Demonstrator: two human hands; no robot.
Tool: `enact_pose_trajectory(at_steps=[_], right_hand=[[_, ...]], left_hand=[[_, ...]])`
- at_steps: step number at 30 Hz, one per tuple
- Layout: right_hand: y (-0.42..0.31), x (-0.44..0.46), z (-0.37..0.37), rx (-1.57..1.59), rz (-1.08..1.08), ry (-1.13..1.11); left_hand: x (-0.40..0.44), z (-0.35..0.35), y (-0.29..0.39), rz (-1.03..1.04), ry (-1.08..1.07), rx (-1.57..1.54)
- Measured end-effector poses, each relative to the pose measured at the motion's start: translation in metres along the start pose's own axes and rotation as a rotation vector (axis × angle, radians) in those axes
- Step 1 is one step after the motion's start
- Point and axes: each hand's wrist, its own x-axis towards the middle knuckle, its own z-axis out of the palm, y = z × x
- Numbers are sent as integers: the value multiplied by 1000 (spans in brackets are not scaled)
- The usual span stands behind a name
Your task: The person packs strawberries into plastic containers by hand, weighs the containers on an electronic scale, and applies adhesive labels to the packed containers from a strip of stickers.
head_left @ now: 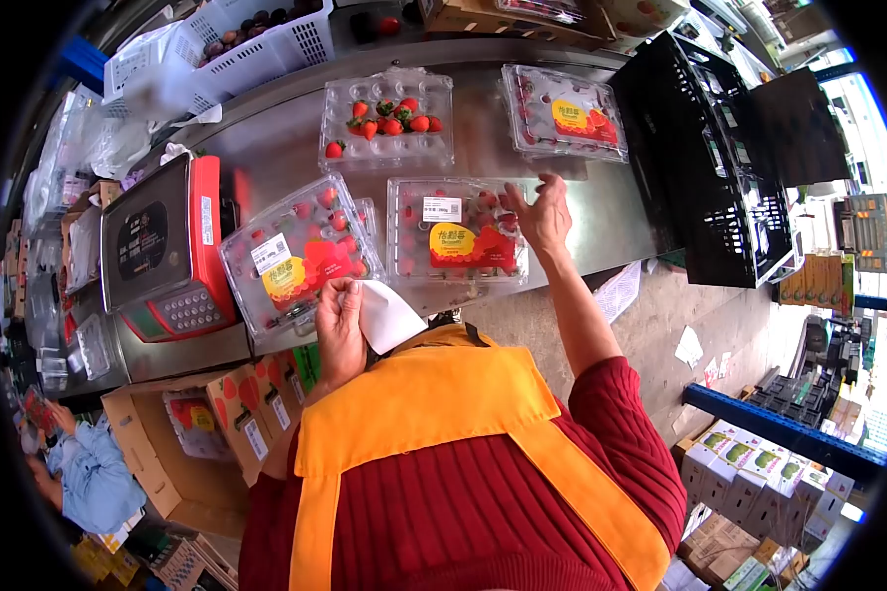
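My left hand (339, 323) pinches a white paper piece (388, 317) at the lower edge of a tilted, labelled strawberry box (291, 258). A second labelled strawberry box (455, 232) lies flat on the metal table. Over its upper right corner is my right hand (543, 213), fingers spread, holding nothing; whether it touches the lid I cannot tell. Behind them sits a clear tray (387, 148) with several loose strawberries. Another closed box (565, 112), with a yellow and red label but no white sticker in sight, lies at the back right.
A red scale (191, 286) stands at the table's left. Black crates (705, 158) are at the right, a white basket (266, 49) of dark fruit at the back left. An open carton (172, 433) is below the table edge. A person in blue (94, 478) is at lower left.
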Motion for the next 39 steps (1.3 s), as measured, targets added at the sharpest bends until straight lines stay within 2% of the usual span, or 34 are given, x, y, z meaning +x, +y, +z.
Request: enact_pose_trajectory(at_steps=[1,2,3,5,8,12,13,17,20,22,24,26,27,29,31,32,35,37,39], right_hand=[[15,-8,-1,-89,56,-98],[22,-14,-3,-140,203,-321],[38,-9,0,-51,322,-760],[28,-26,-8,126,339,-691],[27,-36,-5,559,561,-504],[-13,-24,-56,673,480,-345],[-28,-19,-78,639,408,-353],[-66,-2,-122,873,122,-232],[-119,-4,-107,1094,91,-416],[-158,-22,-62,1172,88,-512],[-194,-44,-10,1271,221,-628],[-205,-61,33,1137,110,-672],[-208,-61,33,975,156,-732],[-199,-55,29,503,-173,-519],[-189,-55,-7,432,-311,-113],[-178,-49,-20,552,-284,-158],[-153,-42,-75,1648,11,-1116],[-140,-52,-87,1559,-191,-1021],[-134,-51,-95,1604,-227,-861]], left_hand=[[-1,1,1,-9,13,5],[1,-7,-7,10,-3,21],[-1,-4,-2,14,-16,45],[-2,-8,-3,32,-47,111],[-5,-10,-2,2,-74,103],[-15,-10,10,23,-87,80],[-18,-13,14,51,-102,117],[-35,-24,36,119,-191,217],[-43,-23,40,87,-297,151],[-44,-19,44,65,-382,159],[-45,-8,58,112,-425,218],[-41,0,69,235,-390,262],[-35,0,73,317,-369,296],[-24,7,80,366,-256,214],[-8,16,87,408,-187,138],[0,23,91,369,-200,54],[27,49,98,275,-181,-138],[49,61,95,259,-227,-175],[63,77,93,203,-209,-206]])
